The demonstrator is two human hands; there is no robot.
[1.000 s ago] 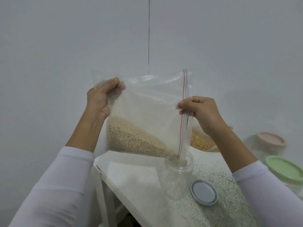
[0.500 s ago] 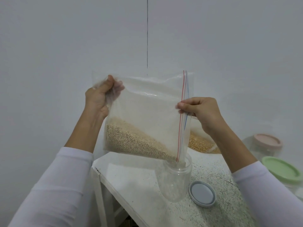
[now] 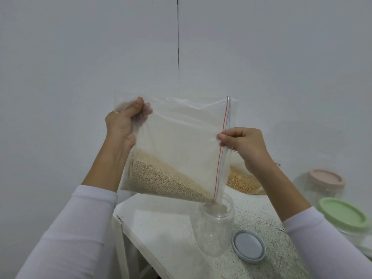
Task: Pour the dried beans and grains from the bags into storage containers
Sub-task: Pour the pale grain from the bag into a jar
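Above the table's [image 3: 161,228] left corner, a person holds a zip bag [image 3: 181,141] tilted, grain [image 3: 161,182] heaped along its low edge. Left hand [image 3: 122,125] grips the bag's upper back corner, fingers curled into the plastic. Right hand [image 3: 243,141] pinches the zip edge near the red strip. Bag's lower mouth corner dips into an open clear jar [image 3: 216,228] standing on the table. Grey lid [image 3: 249,249] lies just beside the jar, right. Behind, a bag of corn [image 3: 243,182]. At the right edge, a pink-lidded jar [image 3: 324,180] and a green-lidded jar [image 3: 342,216].
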